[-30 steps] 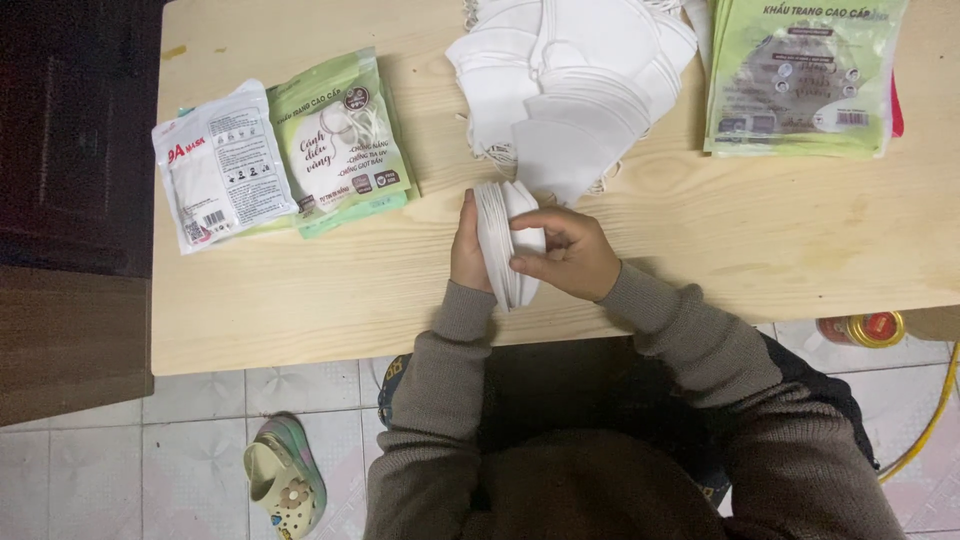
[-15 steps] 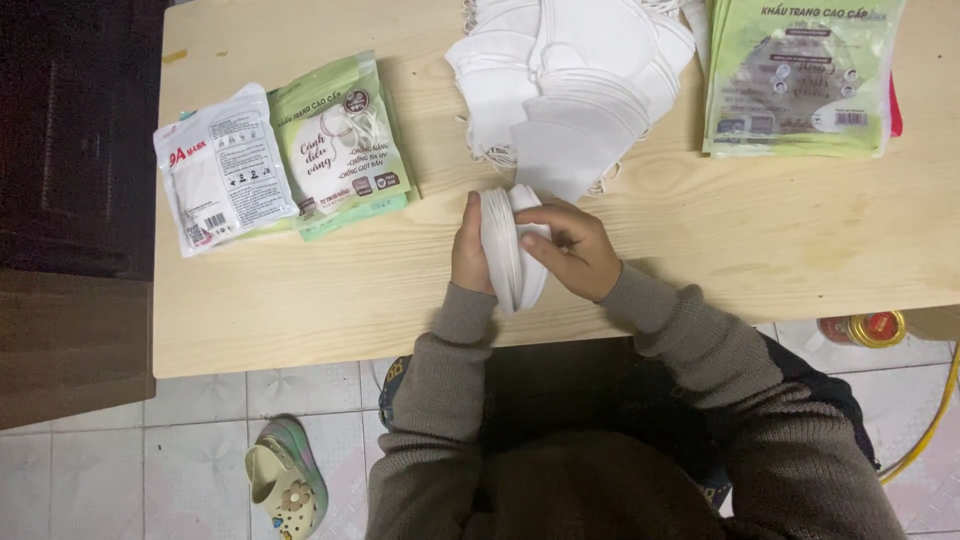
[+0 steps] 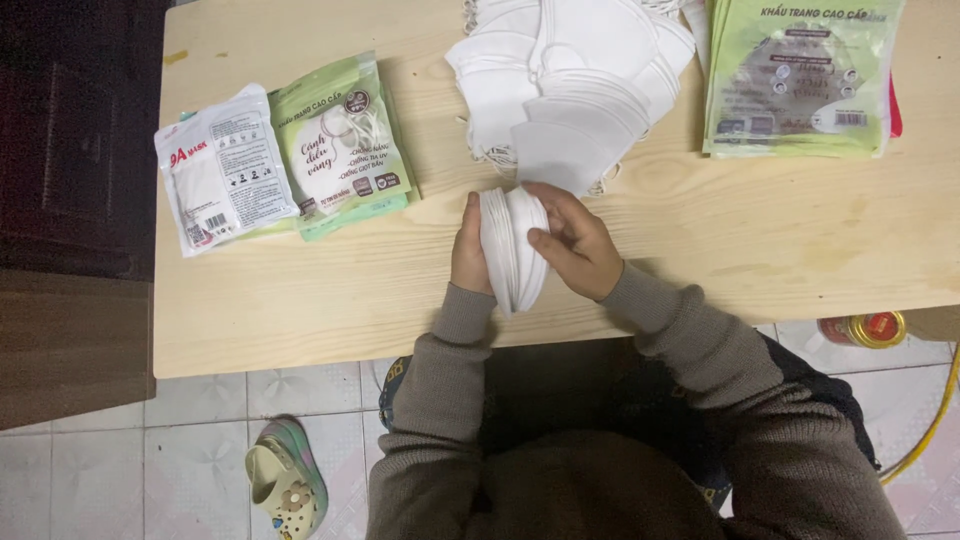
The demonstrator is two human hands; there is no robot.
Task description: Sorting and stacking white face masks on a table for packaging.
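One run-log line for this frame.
left hand + right hand: gripping mask stack | loose masks behind | table

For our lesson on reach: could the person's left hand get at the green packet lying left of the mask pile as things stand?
Probably not at once: the left hand is pressed against the small stack of white masks. Bare table lies between it and the green packet.

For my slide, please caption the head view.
Both hands press a stack of white folded masks on a pale wooden table.
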